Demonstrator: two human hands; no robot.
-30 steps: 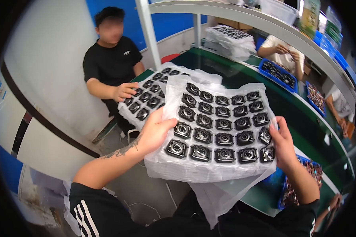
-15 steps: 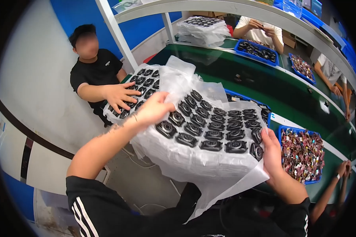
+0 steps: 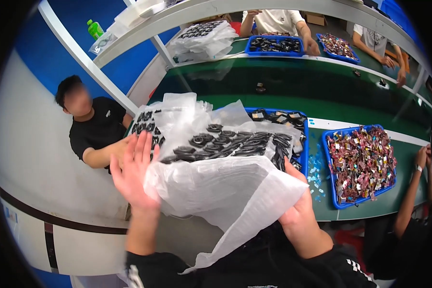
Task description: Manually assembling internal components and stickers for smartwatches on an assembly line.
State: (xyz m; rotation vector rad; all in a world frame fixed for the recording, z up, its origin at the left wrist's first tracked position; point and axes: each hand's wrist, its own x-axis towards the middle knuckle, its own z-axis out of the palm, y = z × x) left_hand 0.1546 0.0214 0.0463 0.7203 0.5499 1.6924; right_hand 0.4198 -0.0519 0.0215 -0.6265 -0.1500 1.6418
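A stack of trays wrapped in thin white plastic (image 3: 201,189) is tilted in front of me, its near side raised. Rows of black watch-case-like parts (image 3: 221,142) lie on its top. At the stack's left end is my left hand (image 3: 135,173), fingers stretched and spread, palm against the plastic. My right hand (image 3: 297,204) grips the right end, thumb up along the edge and plastic over part of the palm. A loose flap of the plastic (image 3: 254,213) hangs toward me. Left of this stack lies another batch of black parts (image 3: 146,122), partly covered by plastic.
A co-worker (image 3: 98,129) at the left reaches toward the other batch. A blue bin of black parts (image 3: 305,158) stands behind the stack; a blue bin of small wired parts (image 3: 362,163) is at right. Beyond runs a green conveyor (image 3: 216,81), with more people across it.
The stack has tipped away from me. My left hand has let go of the plastic on top and moved to the left end, fingers spread. My right hand still holds the right end.
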